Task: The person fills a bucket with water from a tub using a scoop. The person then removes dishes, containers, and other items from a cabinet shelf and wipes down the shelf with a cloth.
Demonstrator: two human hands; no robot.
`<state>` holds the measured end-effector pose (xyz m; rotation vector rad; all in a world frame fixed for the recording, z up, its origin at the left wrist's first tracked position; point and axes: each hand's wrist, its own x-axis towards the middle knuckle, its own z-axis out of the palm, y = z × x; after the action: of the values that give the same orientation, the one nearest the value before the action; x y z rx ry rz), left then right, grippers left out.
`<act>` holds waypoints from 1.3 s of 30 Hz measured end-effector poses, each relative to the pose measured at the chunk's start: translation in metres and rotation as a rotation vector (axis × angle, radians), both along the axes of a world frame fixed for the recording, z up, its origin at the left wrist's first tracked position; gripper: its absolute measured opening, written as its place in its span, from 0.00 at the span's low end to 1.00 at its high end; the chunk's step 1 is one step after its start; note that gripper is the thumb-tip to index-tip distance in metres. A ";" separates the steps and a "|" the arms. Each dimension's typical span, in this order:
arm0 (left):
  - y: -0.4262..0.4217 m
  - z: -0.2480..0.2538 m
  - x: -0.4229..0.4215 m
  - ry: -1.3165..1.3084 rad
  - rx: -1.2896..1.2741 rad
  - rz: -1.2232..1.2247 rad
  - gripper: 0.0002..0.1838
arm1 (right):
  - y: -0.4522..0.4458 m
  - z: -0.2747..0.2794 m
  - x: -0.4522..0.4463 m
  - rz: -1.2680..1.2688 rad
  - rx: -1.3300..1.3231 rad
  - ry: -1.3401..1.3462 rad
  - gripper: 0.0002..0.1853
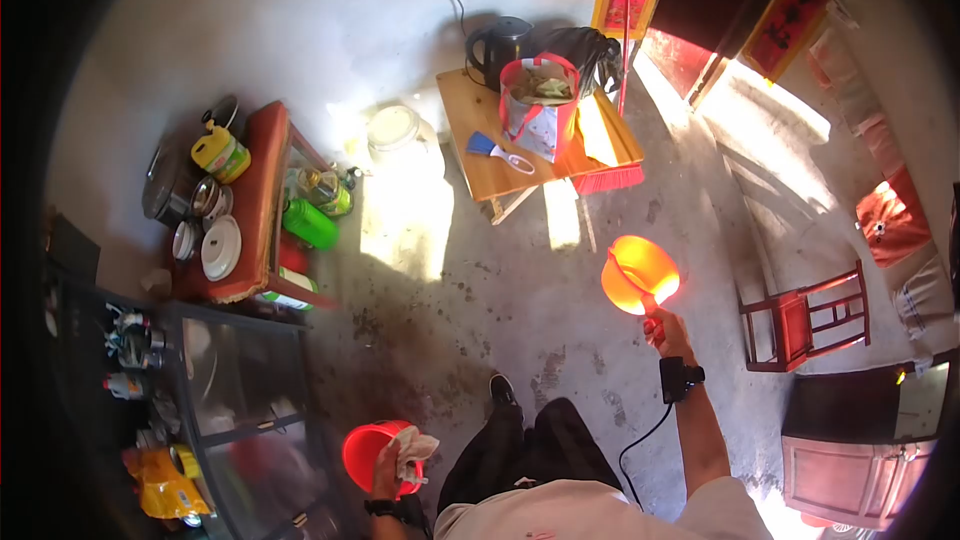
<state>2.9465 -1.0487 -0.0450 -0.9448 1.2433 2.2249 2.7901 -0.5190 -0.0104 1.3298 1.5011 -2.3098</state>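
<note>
My right hand (670,335) is closed round the handle of an orange-red plastic ladle (632,270), held out over the floor at the right and lit brightly by sunlight. Low in the view, my left hand (386,470) grips a red plastic bowl (368,452) together with a whitish cloth (412,447) that hangs over its rim. The two hands are far apart. Inside the ladle no contents can be made out.
A wooden table (470,140) bears a kettle (507,45), a bag (540,115) and a blue brush (482,144). Left are a red shelf (262,210) with pots and bottles, and a dark cabinet (240,370). A red chair (793,328) stands right.
</note>
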 end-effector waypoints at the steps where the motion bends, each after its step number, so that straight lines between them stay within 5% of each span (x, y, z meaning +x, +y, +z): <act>1: 0.010 0.008 -0.024 -0.015 -0.115 -0.085 0.20 | 0.006 0.002 -0.014 -0.037 -0.009 -0.006 0.08; 6: 0.058 0.027 -0.106 0.041 -0.312 -0.175 0.23 | 0.044 -0.004 -0.112 -0.011 0.060 0.078 0.08; 10: 0.083 -0.018 -0.111 0.109 -0.460 -0.054 0.19 | 0.067 -0.026 -0.199 -0.002 0.099 0.125 0.08; 15: 0.107 -0.045 -0.070 -0.200 -0.382 0.330 0.11 | 0.107 -0.098 -0.284 0.167 -0.030 0.171 0.09; 16: 0.112 -0.052 -0.059 -0.229 -0.457 0.349 0.10 | 0.119 -0.116 -0.297 0.425 0.321 0.207 0.10; 17: 0.126 -0.041 -0.056 -0.232 -0.473 0.452 0.10 | 0.102 -0.100 -0.311 0.118 0.174 0.105 0.10; 19: 0.155 -0.001 -0.069 -0.221 -0.492 0.614 0.13 | 0.112 -0.114 -0.331 0.170 -0.072 0.215 0.09; 21: 0.173 0.009 -0.069 -0.233 -0.518 0.676 0.16 | 0.115 -0.126 -0.355 0.174 -0.001 0.168 0.11; 28: 0.198 0.018 -0.080 -0.262 -0.481 0.906 0.17 | 0.132 -0.114 -0.371 0.383 -0.246 0.033 0.18; 35: 0.189 0.021 -0.108 -0.335 -0.363 0.972 0.17 | 0.150 -0.113 -0.359 0.401 -0.138 -0.042 0.19; 39: 0.164 0.009 -0.123 -0.108 -0.261 1.121 0.15 | 0.171 -0.109 -0.333 0.406 -0.044 -0.157 0.21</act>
<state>2.8231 -0.8851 -0.0361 -2.2478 1.0789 2.7101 2.4572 -0.3478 -0.1192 1.0486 1.4958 -1.9297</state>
